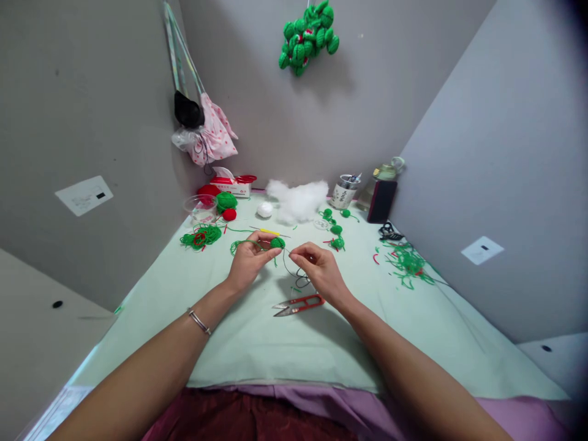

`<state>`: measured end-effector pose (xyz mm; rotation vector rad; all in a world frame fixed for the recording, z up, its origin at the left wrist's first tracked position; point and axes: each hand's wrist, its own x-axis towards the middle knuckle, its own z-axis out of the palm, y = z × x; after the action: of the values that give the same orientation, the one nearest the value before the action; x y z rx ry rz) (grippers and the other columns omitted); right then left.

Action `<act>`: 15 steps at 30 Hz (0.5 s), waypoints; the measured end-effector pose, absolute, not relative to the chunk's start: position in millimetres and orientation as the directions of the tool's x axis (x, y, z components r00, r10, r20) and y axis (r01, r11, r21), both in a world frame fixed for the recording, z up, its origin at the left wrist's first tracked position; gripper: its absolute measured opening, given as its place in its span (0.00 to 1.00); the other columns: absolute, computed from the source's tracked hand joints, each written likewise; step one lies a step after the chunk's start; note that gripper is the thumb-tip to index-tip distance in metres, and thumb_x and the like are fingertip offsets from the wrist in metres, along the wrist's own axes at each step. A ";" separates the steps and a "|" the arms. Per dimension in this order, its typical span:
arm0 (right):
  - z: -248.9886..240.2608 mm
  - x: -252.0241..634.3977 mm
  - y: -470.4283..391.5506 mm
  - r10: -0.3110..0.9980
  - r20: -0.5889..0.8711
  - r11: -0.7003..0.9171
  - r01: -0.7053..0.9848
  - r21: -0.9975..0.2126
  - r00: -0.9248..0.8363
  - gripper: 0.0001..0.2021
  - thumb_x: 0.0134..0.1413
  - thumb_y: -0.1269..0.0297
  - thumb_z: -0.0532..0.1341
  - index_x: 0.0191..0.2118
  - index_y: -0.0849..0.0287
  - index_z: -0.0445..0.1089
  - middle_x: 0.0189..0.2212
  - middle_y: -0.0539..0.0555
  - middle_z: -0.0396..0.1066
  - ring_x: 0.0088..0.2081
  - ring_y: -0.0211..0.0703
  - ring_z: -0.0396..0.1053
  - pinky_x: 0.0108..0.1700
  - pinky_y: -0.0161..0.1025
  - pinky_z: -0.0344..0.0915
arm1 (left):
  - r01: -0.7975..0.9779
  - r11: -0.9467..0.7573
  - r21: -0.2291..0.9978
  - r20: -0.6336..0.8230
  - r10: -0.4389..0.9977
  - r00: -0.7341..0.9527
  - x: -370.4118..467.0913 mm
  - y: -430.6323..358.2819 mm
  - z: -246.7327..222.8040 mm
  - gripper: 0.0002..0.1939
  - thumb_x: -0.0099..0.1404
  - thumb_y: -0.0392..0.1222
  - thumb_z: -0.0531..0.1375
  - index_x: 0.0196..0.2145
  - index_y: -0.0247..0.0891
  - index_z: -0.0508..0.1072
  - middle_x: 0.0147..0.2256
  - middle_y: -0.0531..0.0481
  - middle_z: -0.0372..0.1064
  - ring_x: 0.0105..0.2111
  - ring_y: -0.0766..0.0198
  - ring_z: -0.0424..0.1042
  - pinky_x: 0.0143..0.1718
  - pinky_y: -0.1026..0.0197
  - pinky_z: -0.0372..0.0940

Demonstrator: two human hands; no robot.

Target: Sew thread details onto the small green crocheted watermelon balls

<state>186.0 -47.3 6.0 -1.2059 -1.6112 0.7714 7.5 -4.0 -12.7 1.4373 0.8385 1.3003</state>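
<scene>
Green knitted piece (277,243) sits just above the middle of the table (239,343), pinched between the thumb and fingers of the left hand (250,260), which is nearly closed around it. Just to its right, the right hand (319,266) has its thumb and forefinger pressed together on a thin dark strand (285,262) that runs from the piece and loops down to the surface; whether a needle is also between those fingertips is too small to tell.

Pale green cloth covers the table, with purple fabric (294,392) showing along its near edge. Red-handled snips (298,304) lie on the near side of the hands, their blades apart and pointing left. A yellow-gripped hook (269,231) lies just beyond the left hand. Farther left are tangled green yarn (202,236), a green ball (226,201), a small red ball (229,214) and a tissue box (239,188). White stuffing (298,201) is heaped at the far side, with a pen tin (344,191) to its right, then a dark phone (382,201) standing upright. Green scraps (408,264) spread on the right.

Grey walls rise left, far and right; a green knitted cluster (307,40) hangs before the far one, and a pink spotted bag (214,131) hangs in the far left corner.
</scene>
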 end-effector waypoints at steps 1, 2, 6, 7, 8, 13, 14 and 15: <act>5.4 186.0 -47.2 0.949 0.307 0.310 0.352 -0.883 -0.068 0.08 0.56 0.62 0.61 0.31 0.60 0.72 0.28 0.51 0.68 0.28 0.37 0.59 0.31 0.36 0.57 | -0.122 -0.278 0.953 0.297 0.936 0.189 7.7 -3.9 -13.3 0.16 0.55 0.45 0.69 0.40 0.39 0.72 0.34 0.51 0.74 0.33 0.64 0.72 0.35 0.61 0.66; 5.0 185.8 -47.3 0.951 0.300 0.305 0.354 -0.884 -0.071 0.08 0.56 0.61 0.61 0.31 0.60 0.72 0.28 0.51 0.68 0.27 0.37 0.59 0.31 0.36 0.57 | -0.125 -0.277 0.953 0.297 0.936 0.190 7.7 -3.7 -14.0 0.16 0.55 0.45 0.69 0.40 0.39 0.72 0.33 0.51 0.74 0.32 0.64 0.71 0.35 0.62 0.65; 5.3 184.6 -48.4 0.956 0.283 0.294 0.361 -0.885 -0.084 0.08 0.56 0.61 0.60 0.32 0.60 0.72 0.27 0.51 0.67 0.27 0.36 0.58 0.30 0.35 0.56 | -0.121 -0.274 0.954 0.294 0.935 0.198 7.4 -2.9 -16.3 0.17 0.54 0.45 0.69 0.39 0.38 0.71 0.31 0.52 0.73 0.30 0.65 0.71 0.33 0.62 0.64; 5.7 184.2 -48.6 0.956 0.280 0.291 0.361 -0.886 -0.084 0.08 0.56 0.61 0.60 0.32 0.60 0.72 0.27 0.51 0.67 0.26 0.36 0.58 0.29 0.35 0.56 | -0.123 -0.272 0.955 0.292 0.935 0.202 7.2 -2.9 -16.6 0.17 0.54 0.45 0.69 0.40 0.38 0.71 0.31 0.52 0.73 0.31 0.65 0.71 0.34 0.62 0.64; 6.1 183.9 -48.6 0.957 0.277 0.289 0.357 -0.888 -0.085 0.08 0.56 0.61 0.60 0.31 0.60 0.72 0.27 0.50 0.67 0.26 0.36 0.57 0.29 0.35 0.55 | -0.125 -0.269 0.955 0.290 0.935 0.206 7.0 -2.9 -16.7 0.17 0.55 0.45 0.69 0.40 0.38 0.71 0.32 0.52 0.73 0.31 0.65 0.71 0.34 0.62 0.64; 6.5 182.9 -47.1 0.963 0.253 0.269 0.284 -0.920 -0.092 0.09 0.54 0.60 0.62 0.32 0.61 0.72 0.24 0.49 0.63 0.25 0.35 0.54 0.28 0.35 0.53 | -0.123 -0.240 0.963 0.263 0.938 0.226 7.5 -3.8 -15.8 0.16 0.54 0.45 0.69 0.38 0.37 0.72 0.30 0.53 0.72 0.29 0.66 0.69 0.34 0.62 0.64; 6.4 182.7 -46.6 0.965 0.247 0.263 0.267 -0.927 -0.092 0.09 0.54 0.59 0.62 0.32 0.61 0.72 0.23 0.49 0.63 0.25 0.35 0.54 0.27 0.35 0.53 | -0.125 -0.235 0.964 0.259 0.938 0.231 7.9 -4.1 -15.5 0.16 0.54 0.45 0.69 0.38 0.37 0.72 0.30 0.52 0.72 0.29 0.66 0.69 0.34 0.62 0.64; 6.4 182.6 -46.2 0.966 0.241 0.257 0.254 -0.932 -0.092 0.10 0.53 0.59 0.63 0.31 0.61 0.72 0.23 0.49 0.63 0.25 0.35 0.54 0.27 0.35 0.52 | -0.131 -0.230 0.964 0.256 0.937 0.237 8.3 -4.3 -15.2 0.16 0.54 0.45 0.69 0.37 0.37 0.72 0.30 0.52 0.72 0.29 0.66 0.70 0.34 0.62 0.64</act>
<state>182.6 -46.2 6.4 -1.1737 -1.5568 0.9205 8.3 -4.3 -15.2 1.4183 0.8176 1.2362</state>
